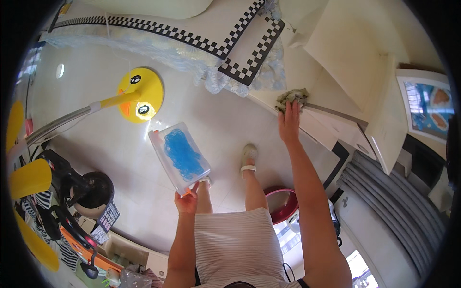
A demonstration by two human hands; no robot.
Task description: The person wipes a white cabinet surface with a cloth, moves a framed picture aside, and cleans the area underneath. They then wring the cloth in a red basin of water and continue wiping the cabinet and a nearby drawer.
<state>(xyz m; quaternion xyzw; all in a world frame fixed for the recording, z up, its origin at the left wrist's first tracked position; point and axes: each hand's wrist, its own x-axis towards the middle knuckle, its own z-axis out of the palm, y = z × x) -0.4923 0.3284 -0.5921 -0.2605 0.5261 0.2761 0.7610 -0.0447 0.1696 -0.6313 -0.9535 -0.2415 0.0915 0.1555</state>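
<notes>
My left hand (pixel 187 202) grips a clear plastic storage box (pixel 162 147) by its near end, at an orange latch (pixel 187 193). The box is held out over the floor, and a tangled blue pattern or mass (pixel 183 154) shows through or on its broad face; I cannot tell which. Over to the right, my right hand (pixel 290 124) has its fingers laid on a crumpled grey-green cloth (pixel 292 98). That cloth rests at the edge of a white cabinet (pixel 314 114), beside the corner of the covered table.
A yellow duck-faced fan base (pixel 151 83) with a metal pole (pixel 65 124) stands left. Ahead is a table with a checkered-border mat (pixel 201 27). A red basin (pixel 282 205) sits near my right leg. An open white cabinet door (pixel 387 108) and grey folded panels (pixel 389 201) are at right.
</notes>
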